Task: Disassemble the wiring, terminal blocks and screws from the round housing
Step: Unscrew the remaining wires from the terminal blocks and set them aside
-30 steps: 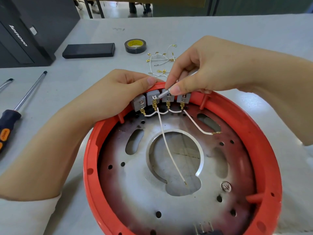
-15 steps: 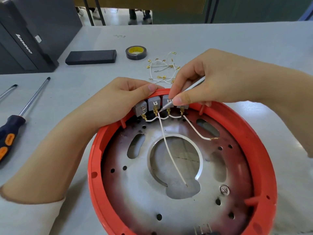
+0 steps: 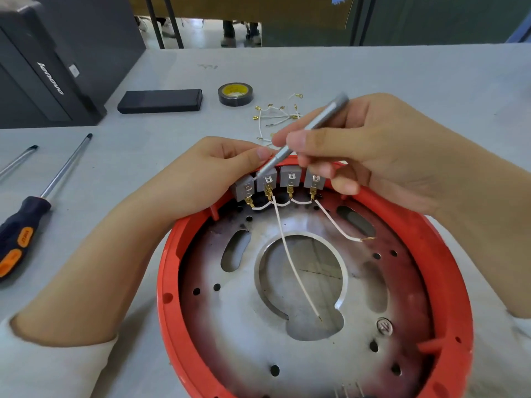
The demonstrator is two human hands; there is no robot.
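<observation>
Head view: left hand (image 3: 207,173) braces the terminal blocks (image 3: 280,182) on the red round housing's (image 3: 172,282) far rim; right hand (image 3: 370,150) pinches a precision screwdriver (image 3: 301,136), tip at a block screw, presumably for steadiness.

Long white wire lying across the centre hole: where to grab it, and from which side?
Pinch the long white wire mid-span over the plate's centre hole, from above. Its lower end is free; its top end is still fixed at the terminal blocks, where both hands crowd.
</observation>
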